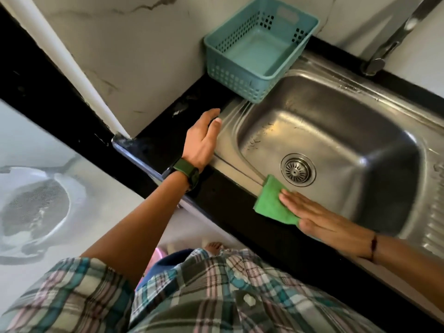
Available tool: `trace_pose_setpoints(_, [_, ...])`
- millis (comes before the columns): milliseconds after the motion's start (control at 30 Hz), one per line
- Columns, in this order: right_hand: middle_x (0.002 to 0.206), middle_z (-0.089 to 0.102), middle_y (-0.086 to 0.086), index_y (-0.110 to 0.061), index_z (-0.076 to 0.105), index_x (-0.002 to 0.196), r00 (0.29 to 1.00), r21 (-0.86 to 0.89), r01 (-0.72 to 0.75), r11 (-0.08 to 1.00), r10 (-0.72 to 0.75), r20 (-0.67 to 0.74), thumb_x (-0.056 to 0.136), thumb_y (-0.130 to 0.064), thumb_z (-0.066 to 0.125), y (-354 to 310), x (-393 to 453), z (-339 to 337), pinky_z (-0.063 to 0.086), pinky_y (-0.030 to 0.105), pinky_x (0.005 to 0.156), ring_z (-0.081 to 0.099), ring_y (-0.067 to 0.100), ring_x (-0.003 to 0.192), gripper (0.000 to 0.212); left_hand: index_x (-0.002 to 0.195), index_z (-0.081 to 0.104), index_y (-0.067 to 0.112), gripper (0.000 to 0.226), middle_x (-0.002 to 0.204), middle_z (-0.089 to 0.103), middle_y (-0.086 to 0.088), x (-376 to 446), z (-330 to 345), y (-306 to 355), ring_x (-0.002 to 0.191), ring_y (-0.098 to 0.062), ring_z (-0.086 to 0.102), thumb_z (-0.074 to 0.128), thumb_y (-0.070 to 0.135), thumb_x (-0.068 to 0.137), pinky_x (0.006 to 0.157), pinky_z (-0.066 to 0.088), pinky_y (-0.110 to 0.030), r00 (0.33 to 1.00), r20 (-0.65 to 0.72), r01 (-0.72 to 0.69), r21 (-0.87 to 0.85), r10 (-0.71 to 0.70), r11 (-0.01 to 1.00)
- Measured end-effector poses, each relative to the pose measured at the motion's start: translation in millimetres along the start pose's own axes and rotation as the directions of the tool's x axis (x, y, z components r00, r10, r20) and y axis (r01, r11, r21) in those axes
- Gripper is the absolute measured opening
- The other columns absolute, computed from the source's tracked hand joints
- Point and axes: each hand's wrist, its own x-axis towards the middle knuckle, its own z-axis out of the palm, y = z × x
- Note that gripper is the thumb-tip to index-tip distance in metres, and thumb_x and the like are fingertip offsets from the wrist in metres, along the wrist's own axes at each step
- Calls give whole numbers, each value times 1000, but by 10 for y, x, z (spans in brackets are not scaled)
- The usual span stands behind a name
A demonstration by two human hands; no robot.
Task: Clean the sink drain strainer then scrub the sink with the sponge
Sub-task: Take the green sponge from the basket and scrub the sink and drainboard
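Observation:
A green sponge point(271, 203) lies flat on the near rim of the steel sink point(336, 131). My right hand point(319, 216) presses on it with fingers stretched flat, covering its right part. The round metal drain strainer point(298, 169) sits in the drain at the bottom of the basin, just beyond the sponge. My left hand point(204, 138) rests open on the black counter at the sink's left rim, holding nothing. A green watch is on that wrist.
A teal plastic basket point(259, 46) stands at the sink's back left corner against the marble wall. The steel faucet point(394, 39) rises at the back right. A ribbed drainboard point(434, 212) lies right of the basin. The black counter edge point(153, 150) runs diagonally.

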Motion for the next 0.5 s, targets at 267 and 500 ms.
trace_pose_setpoints(267, [157,-11,-11,-37,3,146,983,-152,30,988,-56,-174,98,-41,24,-761,1671,-181,-7,44,116,-18,11,143,52,126,53,10,34,127,58,-7,-27,8,36,116,-17,54,41,20,96,99,42,-30,1000,-16,25,-41,-26,999])
trace_pose_setpoints(500, [152,-4,-29,-46,2,141,975,-71,52,996,-66,-213,94,-52,19,-26,281,202,5,35,119,-6,-5,142,50,124,54,11,50,121,60,-5,-46,-24,-21,104,-10,52,34,37,85,83,37,-16,998,26,-59,41,58,997])
